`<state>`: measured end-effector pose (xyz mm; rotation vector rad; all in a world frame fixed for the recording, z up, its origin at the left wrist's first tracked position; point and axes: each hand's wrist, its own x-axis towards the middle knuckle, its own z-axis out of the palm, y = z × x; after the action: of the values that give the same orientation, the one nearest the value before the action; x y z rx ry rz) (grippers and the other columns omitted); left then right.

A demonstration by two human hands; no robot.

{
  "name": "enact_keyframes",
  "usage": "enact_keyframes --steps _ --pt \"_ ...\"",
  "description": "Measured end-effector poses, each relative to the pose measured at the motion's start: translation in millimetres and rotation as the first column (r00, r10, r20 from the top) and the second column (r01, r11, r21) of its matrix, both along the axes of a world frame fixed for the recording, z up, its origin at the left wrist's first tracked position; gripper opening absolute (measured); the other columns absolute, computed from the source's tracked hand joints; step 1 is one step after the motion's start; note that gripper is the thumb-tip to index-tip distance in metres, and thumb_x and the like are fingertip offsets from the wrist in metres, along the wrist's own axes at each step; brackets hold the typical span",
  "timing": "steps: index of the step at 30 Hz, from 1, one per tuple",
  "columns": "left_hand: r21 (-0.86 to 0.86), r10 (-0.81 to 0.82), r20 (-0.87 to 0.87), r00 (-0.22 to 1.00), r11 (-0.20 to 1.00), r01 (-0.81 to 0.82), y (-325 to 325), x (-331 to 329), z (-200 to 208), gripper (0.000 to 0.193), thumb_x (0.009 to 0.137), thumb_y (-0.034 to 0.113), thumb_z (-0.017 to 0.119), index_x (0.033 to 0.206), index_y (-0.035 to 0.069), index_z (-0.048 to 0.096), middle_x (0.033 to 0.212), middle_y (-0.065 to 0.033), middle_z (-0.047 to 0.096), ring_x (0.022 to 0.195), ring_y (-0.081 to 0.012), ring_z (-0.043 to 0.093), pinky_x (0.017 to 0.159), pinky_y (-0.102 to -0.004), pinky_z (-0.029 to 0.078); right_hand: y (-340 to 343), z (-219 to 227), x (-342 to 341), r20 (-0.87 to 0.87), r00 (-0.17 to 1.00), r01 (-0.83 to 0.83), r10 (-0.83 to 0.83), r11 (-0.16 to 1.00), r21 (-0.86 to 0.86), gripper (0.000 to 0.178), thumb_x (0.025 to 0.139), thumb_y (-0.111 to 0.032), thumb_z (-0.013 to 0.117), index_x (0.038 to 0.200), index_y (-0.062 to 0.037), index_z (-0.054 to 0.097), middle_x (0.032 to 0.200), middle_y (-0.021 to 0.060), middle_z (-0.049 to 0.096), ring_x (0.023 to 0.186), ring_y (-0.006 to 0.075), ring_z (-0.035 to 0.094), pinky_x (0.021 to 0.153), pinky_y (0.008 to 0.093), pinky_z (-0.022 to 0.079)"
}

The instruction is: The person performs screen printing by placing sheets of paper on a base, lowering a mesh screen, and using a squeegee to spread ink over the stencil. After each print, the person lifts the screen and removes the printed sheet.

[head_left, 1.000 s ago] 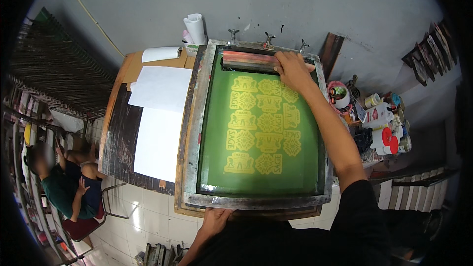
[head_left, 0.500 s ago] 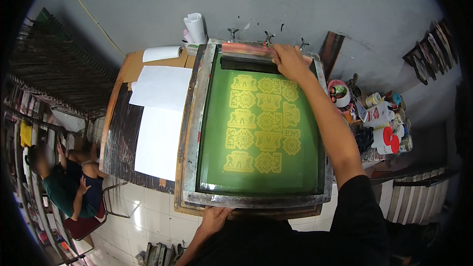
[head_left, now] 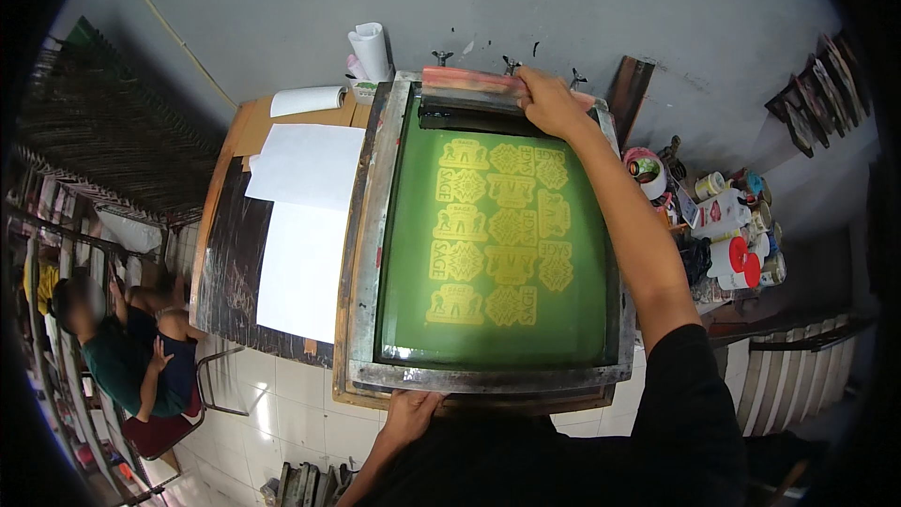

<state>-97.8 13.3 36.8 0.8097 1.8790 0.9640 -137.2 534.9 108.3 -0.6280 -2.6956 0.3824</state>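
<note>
A screen printing frame (head_left: 488,381) with green mesh (head_left: 582,225) lies in front of me. Yellow designs run in columns across the mesh. At the far end, my right hand (head_left: 554,101) grips a long squeegee (head_left: 474,84) with a reddish handle from above. Its blade side faces the mesh, and a band of dark ink (head_left: 469,119) lies just below it. My left hand (head_left: 411,415) holds the near edge of the frame, its fingers partly hidden.
White paper sheets (head_left: 305,164) lie on the dark table to the left, with rolled paper (head_left: 369,50) behind. Metal clamps (head_left: 511,65) stand at the far edge. Jars and tubs (head_left: 727,258) crowd the right. A seated person (head_left: 141,357) is at far left.
My right hand and the squeegee have risen slightly and shifted a little farther away, and the squeegee has tilted. My left hand stays at the near edge.
</note>
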Motion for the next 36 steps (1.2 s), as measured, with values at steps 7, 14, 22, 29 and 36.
enact_keyframes --steps 7,14,22,29,36 --pt "0.120 0.023 0.001 1.000 0.992 -0.023 -1.6 2.8 -8.5 0.023 0.093 0.011 0.058 0.075 0.002 0.068 0.070 -0.0087 0.067 0.069 -0.0216 0.068 0.069 -0.0348 0.052 -0.9 -16.7 4.8 0.011 0.999 0.045 -0.047 0.986 0.161 0.031 0.085 -0.011 0.066 0.114 -0.0042 0.056 0.108 0.0180 0.064 0.109 0.0375 0.058 0.094 0.0486 0.041" --pt "0.081 0.028 0.002 1.000 0.996 -0.028 -6.9 3.1 -14.6 0.016 0.094 0.013 0.062 0.086 0.001 0.070 0.074 -0.0101 0.068 0.071 -0.0232 0.067 0.070 -0.0366 0.052 -12.7 7.0 10.6 -0.061 0.997 0.056 -0.046 0.982 0.182 0.032 0.086 -0.015 0.069 0.114 -0.0049 0.057 0.105 0.0148 0.063 0.106 0.0345 0.057 0.090 0.0475 0.040" --pt "0.118 0.040 0.008 0.999 0.992 -0.041 -4.1 3.9 -13.0 0.018 0.095 0.014 0.063 0.085 0.000 0.070 0.072 -0.0099 0.067 0.069 -0.0236 0.066 0.069 -0.0367 0.052 -18.7 -15.4 12.7 -0.056 0.998 0.032 -0.019 0.970 0.241 0.031 0.085 -0.013 0.068 0.113 -0.0041 0.057 0.102 0.0144 0.063 0.103 0.0334 0.058 0.088 0.0462 0.040" --pt "0.070 0.021 0.006 1.000 0.997 -0.021 -3.7 2.1 -10.0 0.023 0.094 0.013 0.059 0.076 0.002 0.069 0.069 -0.0092 0.067 0.068 -0.0227 0.068 0.068 -0.0354 0.052 -16.6 -20.4 9.5 -0.010 0.999 0.035 -0.033 0.978 0.205 0.034 0.086 -0.013 0.067 0.117 -0.0041 0.056 0.103 0.0150 0.063 0.104 0.0336 0.058 0.088 0.0462 0.040" --pt "0.118 -0.050 -0.061 0.997 0.991 0.057 -3.8 -0.6 -11.6 0.018 0.097 0.013 0.057 0.095 0.000 0.071 0.074 -0.0110 0.065 0.070 -0.0251 0.065 0.070 -0.0377 0.052 -20.7 -19.4 6.2 0.079 0.993 0.068 -0.087 0.973 0.221 0.036 0.087 -0.015 0.067 0.120 -0.0053 0.055 0.106 0.0154 0.063 0.106 0.0335 0.058 0.090 0.0471 0.040"
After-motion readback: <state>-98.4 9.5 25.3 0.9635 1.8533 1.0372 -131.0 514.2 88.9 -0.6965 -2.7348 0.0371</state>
